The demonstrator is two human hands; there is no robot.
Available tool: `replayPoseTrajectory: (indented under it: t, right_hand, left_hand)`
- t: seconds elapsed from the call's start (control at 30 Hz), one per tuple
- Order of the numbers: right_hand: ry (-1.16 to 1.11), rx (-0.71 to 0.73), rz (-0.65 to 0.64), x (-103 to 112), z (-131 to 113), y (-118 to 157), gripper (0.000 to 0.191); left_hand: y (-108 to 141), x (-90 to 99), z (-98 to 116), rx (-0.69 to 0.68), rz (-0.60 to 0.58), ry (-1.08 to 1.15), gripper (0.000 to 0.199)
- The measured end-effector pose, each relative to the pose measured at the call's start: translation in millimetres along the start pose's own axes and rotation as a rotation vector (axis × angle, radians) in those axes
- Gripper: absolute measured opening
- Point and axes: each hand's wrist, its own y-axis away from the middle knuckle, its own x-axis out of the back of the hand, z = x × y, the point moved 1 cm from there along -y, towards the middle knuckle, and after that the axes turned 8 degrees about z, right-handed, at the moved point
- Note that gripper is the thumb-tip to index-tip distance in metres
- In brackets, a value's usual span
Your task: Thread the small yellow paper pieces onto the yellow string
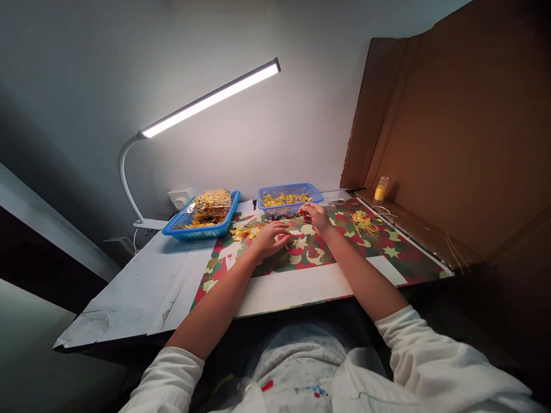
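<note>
My right hand (316,218) is closed in a pinch at its fingertips. From it a thin pale strand (294,218) slants down toward my left hand (272,240). The left fingers are bent and drawn together low over the patterned sheet (318,253); what they hold is too small to make out. Just left of that hand lie yellow-gold ribbon bows (244,232) with thin cords. A loose tangle of yellow cord (365,223) rests on the sheet to the right of my right hand.
At the back left stands a blue basket (228,225) heaped with gold pieces and a clear bag. Behind my hands is a second blue basket (316,196) of gold pieces. A lit lamp (210,98) reaches overhead. Cardboard (451,132) walls the right side, near a small yellow-filled container (381,189).
</note>
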Motion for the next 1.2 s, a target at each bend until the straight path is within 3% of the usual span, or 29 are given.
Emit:
replayPoseTrajectory:
  t: [0.13,0.43,0.63,0.77,0.97,1.2]
  right_hand:
    - [0.032,-0.074,0.167,4,7,-7,0.023]
    - [0.225,-0.018,0.263,9,15,-14,0.019]
    - [0.287,0.034,0.38,14,16,-14,0.011]
    - [0.351,0.048,0.415,16,17,-15,0.011]
    - [0.482,0.096,0.415,17,17,-15,0.014]
    - [0.613,0.093,0.465,22,19,-18,0.013]
  left_hand:
    - [0,-1.1,-1,-0.045,0.017,-0.113,0.022]
    - [1,-4.3,4,0.007,0.058,-0.014,0.011]
    - [1,-11.1,9,-0.006,0.049,-0.06,0.015]
    - [0,-11.7,12,-0.028,0.037,-0.057,0.02]
    - [1,-14.4,13,-0.069,0.065,-0.228,0.023]
    - [0,-16.2,13,-0.067,0.056,-0.202,0.022]
